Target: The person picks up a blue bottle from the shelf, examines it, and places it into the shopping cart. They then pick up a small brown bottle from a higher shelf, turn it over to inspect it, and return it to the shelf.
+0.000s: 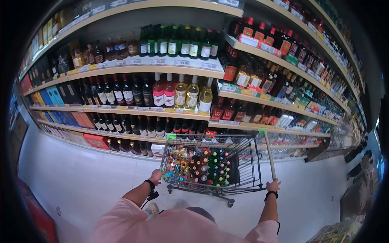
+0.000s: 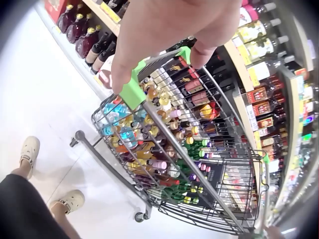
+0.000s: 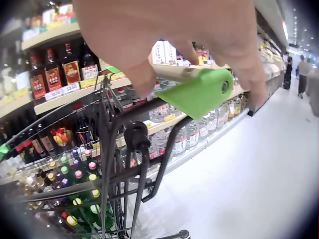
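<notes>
A wire shopping cart (image 1: pixel 259 162) stands in front of the person, side-on to the shelves. My left hand (image 1: pixel 155 176) grips the near corner of its front rim, where a green plastic corner piece (image 2: pixel 132 92) shows beside the fingers. At the other end, my right hand (image 1: pixel 274 185) holds the near end of the push handle (image 1: pixel 268 156), over its green end cap (image 3: pixel 199 92). Many bottles stand packed upright inside: green bottles (image 1: pixel 219 166) nearest the handle, brownish bottles (image 1: pixel 198 166) in the middle, and small clear, golden and blue bottles (image 2: pixel 114 114) at the front.
Shelves (image 1: pixel 154 109) of wine and liquor bottles run along the far side of the cart and bend away to the right. A red box (image 1: pixel 96 141) sits on the bottom shelf. White floor (image 1: pixel 93 174) stretches left and right. Other people (image 3: pixel 302 74) stand far down the aisle.
</notes>
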